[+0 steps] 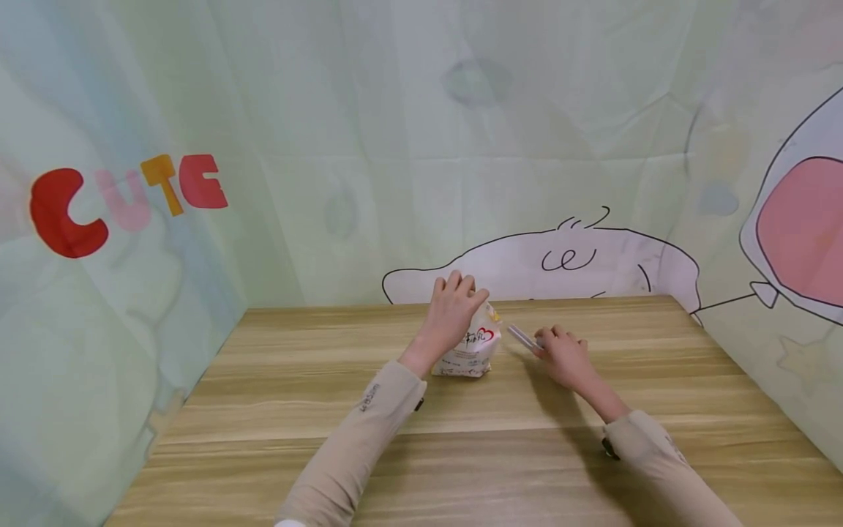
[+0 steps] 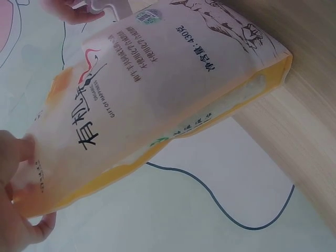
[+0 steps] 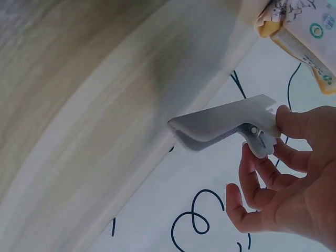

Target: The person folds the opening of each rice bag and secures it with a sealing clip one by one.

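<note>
A white paper-like food bag (image 1: 469,359) with yellow side edges, a red heart-like stroke and dark printing stands upright near the back of the table. My left hand (image 1: 451,311) grips its top edge; in the left wrist view, the fingers and thumb of that hand (image 2: 21,191) pinch the bag's (image 2: 136,89) upper end. To the right of the bag, my right hand (image 1: 565,359) holds a pale grey bag clip (image 1: 525,339) above the table. Seen from the right wrist, the thumb and fingers (image 3: 291,123) pinch the handle end of the clip (image 3: 226,123), whose long bar points away from the hand.
The wood-grain table (image 1: 296,410) runs back to a pale green fabric backdrop (image 1: 342,146) with cartoon drawings. Colourful letters (image 1: 69,212) are printed on its left side, and a pink shape (image 1: 806,230) appears on the right.
</note>
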Motion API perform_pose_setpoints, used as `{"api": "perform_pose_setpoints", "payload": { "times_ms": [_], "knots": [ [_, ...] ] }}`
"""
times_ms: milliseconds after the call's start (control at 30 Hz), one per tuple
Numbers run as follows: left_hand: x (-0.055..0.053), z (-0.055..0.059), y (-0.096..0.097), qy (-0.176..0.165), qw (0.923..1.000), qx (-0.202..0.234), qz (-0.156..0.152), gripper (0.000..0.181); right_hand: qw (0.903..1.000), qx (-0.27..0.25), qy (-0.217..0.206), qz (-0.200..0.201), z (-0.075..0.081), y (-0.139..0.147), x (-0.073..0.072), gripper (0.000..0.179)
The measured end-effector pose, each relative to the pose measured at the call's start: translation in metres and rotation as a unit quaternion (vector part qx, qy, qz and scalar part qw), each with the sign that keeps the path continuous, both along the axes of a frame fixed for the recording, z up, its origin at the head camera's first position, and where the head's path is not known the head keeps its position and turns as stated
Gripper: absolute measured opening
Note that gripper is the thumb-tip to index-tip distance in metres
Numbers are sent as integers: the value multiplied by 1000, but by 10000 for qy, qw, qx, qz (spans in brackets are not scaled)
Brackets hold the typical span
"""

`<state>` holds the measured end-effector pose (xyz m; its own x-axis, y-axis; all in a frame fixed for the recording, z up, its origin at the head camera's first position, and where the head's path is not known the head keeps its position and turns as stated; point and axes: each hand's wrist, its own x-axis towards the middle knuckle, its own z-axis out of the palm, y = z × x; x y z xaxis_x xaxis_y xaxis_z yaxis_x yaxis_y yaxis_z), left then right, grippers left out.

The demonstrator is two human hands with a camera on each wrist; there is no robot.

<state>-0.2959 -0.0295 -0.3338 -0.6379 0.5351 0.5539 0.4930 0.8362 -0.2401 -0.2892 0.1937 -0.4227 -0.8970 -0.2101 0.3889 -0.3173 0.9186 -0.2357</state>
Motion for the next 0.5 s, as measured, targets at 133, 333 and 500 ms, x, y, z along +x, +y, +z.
{"api": "perform_pose_setpoints", "payload": {
  "times_ms": [133, 333, 500],
  "knots": [
    [0, 0, 0, -23, 10000, 8, 0, 27, 9998, -179, 53, 37, 3, 0, -1, 27],
    [2, 1, -1, -92, 10000, 19, -29, 27, 9988, -433, 162, 130, 4, 1, -3, 29],
    [3, 2, 0, -172, 9998, 30, -28, 27, 9979, -622, 139, 129, 5, 1, -3, 29]
  ]
}}
